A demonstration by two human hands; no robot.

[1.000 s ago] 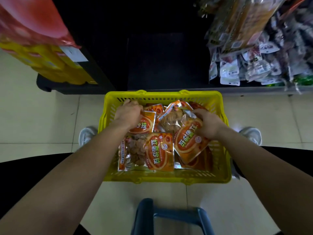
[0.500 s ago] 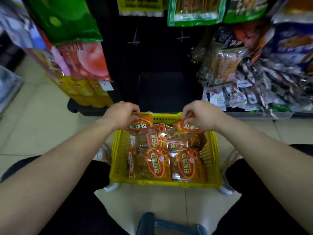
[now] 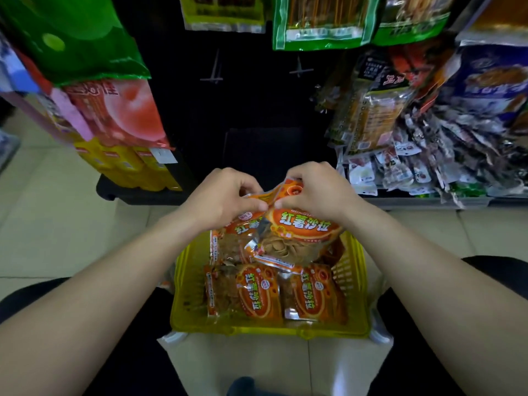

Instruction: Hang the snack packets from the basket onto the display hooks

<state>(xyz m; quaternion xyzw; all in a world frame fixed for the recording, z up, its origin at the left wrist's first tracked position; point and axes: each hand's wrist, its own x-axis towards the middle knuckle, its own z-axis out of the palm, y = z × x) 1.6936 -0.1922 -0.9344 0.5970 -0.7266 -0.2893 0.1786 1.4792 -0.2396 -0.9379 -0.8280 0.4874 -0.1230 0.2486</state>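
A yellow plastic basket (image 3: 183,292) stands on the floor between my knees, with several orange snack packets (image 3: 257,292) lying in it. Above its far end, my left hand (image 3: 221,197) pinches the top of one orange packet (image 3: 241,227). My right hand (image 3: 317,190) grips the top edge of a second orange packet (image 3: 303,227), which hangs in front of the first. The two hands nearly touch. Two bare display hooks (image 3: 213,78) (image 3: 299,70) stick out of the dark back panel above my hands.
Green, pink and yellow bags (image 3: 114,115) hang on the left. Green packets (image 3: 320,21) hang overhead and silver and dark packets (image 3: 400,144) crowd the right. A black shelf base (image 3: 137,195) runs along the tiled floor. A blue stool edge (image 3: 243,385) shows at the bottom.
Both hands have lifted a packet each out of the basket and come together above its far end. My view has tilted up, so the hooks and upper bags now show.
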